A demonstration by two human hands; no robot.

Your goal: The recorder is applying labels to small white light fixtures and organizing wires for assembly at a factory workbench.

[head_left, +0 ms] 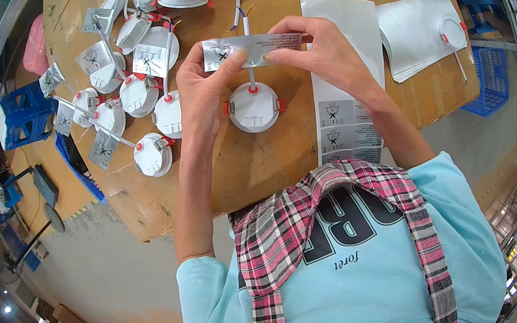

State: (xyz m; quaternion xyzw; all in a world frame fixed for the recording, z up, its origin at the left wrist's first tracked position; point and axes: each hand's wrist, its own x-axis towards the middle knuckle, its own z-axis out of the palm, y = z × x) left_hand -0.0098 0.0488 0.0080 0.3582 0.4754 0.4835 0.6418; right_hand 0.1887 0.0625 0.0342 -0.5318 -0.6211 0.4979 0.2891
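The table (252, 162), a round-cornered wooden top, filled the upper middle of the view, and the person leaned over its near edge. At its centre lay one lamp (254, 107), a white round disc with red clips at its sides and a thin white cord (245, 26) running off toward twelve o'clock. Just above the lamp, both hands held a label (253, 49), a silvery strip stretched flat across the cord. The left hand (201, 93) pinched the strip's nine o'clock end between thumb and fingers; the right hand (322, 51) pinched the three o'clock end the same way.

The step in hand looked like wrapping the label round the cord. The next move would seem to call for folding the two ends together squarely, so the sticky faces met without a crease.

At four o'clock from the lamp lay a backing sheet (348, 123), white, with more labels left on its lower part. At nine to eleven o'clock sat a pile of lamps (127, 91) already wearing labels on their cords. At two o'clock lay a paper stack (416, 31) with another lamp on it.

As for containers, a blue crate (492, 76) stood off the table at three o'clock, and a blue bin (21, 115) at nine o'clock; what either held could not be told.
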